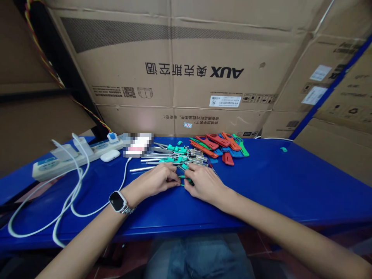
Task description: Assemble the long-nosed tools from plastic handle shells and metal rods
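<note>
Between my two hands, low over the table's middle, is a green plastic piece [187, 179], mostly hidden by my fingers. My left hand [162, 180], with a watch on its wrist, pinches the piece's left side between thumb and fingers. On the other side my right hand [205, 182] closes on it, fingers bent. Just beyond the fingertips lies a heap of thin metal rods [158, 156] with clear ends and small teal clips [174, 159] among them. Behind and to the right sits a pile of red, orange, green and blue flat plastic pieces with loops [217, 140].
At the left lie a power strip [95, 151] with plugs, a white earbud case [110, 155], a blurred-out phone [138, 145] and looping white cables [76, 190]. A large cardboard sheet [180, 46] stands behind the blue table [276, 186]. One loose teal clip [283, 149] lies far right.
</note>
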`<control>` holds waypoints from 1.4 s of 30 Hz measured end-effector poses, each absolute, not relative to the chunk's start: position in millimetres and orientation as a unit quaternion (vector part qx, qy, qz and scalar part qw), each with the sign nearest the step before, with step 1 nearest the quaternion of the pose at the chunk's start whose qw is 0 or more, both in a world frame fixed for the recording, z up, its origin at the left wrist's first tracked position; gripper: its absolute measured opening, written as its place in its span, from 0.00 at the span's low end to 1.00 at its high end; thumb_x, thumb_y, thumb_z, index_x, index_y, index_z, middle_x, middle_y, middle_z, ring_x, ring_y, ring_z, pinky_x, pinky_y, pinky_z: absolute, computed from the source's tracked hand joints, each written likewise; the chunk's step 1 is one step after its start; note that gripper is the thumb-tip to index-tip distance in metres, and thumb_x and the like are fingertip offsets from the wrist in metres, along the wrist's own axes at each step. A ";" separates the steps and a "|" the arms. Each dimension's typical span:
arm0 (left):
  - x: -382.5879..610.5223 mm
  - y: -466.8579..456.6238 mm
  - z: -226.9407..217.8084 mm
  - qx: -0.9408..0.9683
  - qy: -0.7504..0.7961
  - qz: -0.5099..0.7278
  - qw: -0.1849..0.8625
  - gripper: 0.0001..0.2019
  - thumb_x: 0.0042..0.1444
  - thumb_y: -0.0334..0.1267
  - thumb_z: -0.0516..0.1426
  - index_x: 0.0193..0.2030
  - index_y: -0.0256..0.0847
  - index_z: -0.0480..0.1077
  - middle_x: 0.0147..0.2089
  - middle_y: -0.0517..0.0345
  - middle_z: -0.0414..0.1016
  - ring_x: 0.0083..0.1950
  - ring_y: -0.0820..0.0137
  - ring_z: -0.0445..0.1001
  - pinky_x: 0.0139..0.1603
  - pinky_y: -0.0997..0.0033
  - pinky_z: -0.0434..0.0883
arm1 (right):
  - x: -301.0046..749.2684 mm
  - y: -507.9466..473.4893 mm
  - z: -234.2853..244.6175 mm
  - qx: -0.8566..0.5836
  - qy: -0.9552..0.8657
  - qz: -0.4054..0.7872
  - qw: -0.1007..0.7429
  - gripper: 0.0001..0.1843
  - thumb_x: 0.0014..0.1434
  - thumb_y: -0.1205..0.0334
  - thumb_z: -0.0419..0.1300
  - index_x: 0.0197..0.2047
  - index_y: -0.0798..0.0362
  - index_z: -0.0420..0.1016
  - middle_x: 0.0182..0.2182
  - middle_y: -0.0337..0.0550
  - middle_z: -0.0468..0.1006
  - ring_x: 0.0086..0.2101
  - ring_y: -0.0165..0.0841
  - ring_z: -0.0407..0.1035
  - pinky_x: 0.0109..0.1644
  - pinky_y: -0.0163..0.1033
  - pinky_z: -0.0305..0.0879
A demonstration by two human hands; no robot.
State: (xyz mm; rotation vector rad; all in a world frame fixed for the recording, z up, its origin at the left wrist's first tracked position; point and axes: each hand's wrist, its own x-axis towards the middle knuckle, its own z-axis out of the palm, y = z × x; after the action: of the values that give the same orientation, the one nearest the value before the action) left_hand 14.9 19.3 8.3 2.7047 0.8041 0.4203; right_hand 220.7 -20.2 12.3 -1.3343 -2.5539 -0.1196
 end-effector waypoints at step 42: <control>46.7 61.7 30.4 0.888 0.352 0.286 0.073 0.14 0.66 0.43 0.53 0.38 0.40 0.76 0.36 0.55 0.74 0.41 0.65 0.69 0.43 0.65 0.64 | 284.2 52.9 11.6 -0.591 -0.778 -0.043 0.210 0.08 0.62 0.61 0.56 0.37 0.51 0.76 0.44 0.44 0.79 0.46 0.37 0.71 0.40 0.37 0.63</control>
State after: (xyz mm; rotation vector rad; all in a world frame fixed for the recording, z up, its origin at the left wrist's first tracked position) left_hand 46.7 61.7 30.4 2.6682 1.0580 0.8596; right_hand 284.2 52.9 11.6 -1.6438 -2.1624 -0.1203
